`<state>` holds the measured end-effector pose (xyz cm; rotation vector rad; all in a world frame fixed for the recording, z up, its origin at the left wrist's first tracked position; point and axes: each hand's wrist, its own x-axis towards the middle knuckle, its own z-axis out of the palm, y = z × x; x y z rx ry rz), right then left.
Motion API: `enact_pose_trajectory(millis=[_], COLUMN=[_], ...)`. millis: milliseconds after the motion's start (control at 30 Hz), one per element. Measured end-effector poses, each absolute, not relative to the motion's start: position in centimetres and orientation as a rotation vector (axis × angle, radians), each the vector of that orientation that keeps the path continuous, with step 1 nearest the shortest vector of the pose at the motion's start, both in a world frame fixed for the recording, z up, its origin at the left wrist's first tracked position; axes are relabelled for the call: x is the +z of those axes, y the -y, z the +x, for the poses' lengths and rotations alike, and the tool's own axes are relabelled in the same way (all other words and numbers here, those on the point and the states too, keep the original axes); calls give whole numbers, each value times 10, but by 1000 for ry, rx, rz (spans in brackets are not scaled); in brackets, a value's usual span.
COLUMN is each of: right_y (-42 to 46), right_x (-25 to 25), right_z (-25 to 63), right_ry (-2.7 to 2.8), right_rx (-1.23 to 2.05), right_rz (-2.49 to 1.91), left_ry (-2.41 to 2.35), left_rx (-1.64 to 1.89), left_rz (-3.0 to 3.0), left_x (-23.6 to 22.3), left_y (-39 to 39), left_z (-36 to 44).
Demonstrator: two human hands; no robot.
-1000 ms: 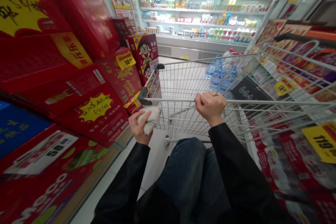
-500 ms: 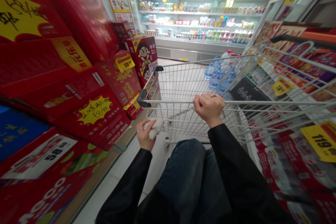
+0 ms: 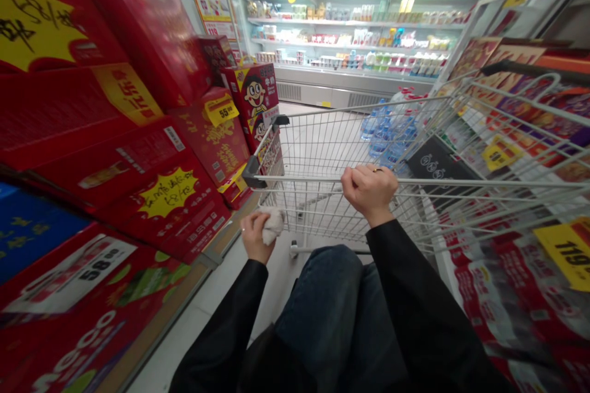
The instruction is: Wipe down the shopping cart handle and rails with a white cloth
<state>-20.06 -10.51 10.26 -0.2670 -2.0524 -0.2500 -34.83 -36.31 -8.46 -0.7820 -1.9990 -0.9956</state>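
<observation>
Your right hand [image 3: 369, 192] is clamped around the handle [image 3: 304, 178] of a wire shopping cart [image 3: 322, 147]. Your left hand [image 3: 252, 237], fingers together, pinches a crumpled white tissue [image 3: 273, 226] just below that handle. Water bottles [image 3: 385, 135] stand ahead of your right hand, at the cart's far end; inside or beyond it, you cannot tell.

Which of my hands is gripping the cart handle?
Your right hand grips the shopping cart's handle; your left hand is off it, below the bar, pinching a crumpled white wad.

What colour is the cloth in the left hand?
The cloth is white, best seen in the head view.
</observation>
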Motion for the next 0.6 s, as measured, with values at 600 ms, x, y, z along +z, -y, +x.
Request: enact_pose_trajectory(millis=[600], right_y=[108], right_x=[103], right_z=[-197], right_ry=[2066], right_rx=[-239], right_rz=[-282], left_ry=[1953], left_rx=[-982], left_rz=[-873], left_x=[-88], left_y=[357], left_z=[-346])
